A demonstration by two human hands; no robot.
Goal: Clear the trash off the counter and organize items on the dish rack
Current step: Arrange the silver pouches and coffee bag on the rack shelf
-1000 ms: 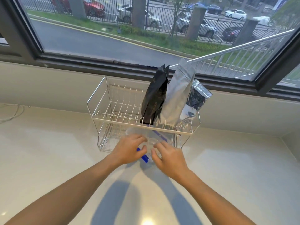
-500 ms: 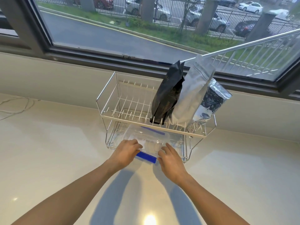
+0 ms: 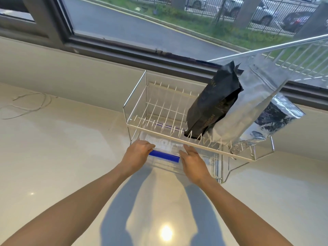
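Both hands reach under the front rail of a two-level wire dish rack (image 3: 136,96) that stands on a pale worktop (image 3: 53,157) below a window (image 3: 159,23). The left hand (image 3: 137,153) and the right hand (image 3: 192,159) each hold one end of a clear plastic bag (image 3: 165,144) with a blue zip strip along its near edge; the fingers press on the bag's top, so each grip is closed on the bag. The bag lies in the rack's lower level, its blue edge at the front. On the upper level, toward the right, a black pouch (image 3: 214,103), a silver pouch (image 3: 252,102) and a shiny foil pouch (image 3: 276,118) lean side by side. A thin cord (image 3: 32,105) lies on the worktop far to the left.
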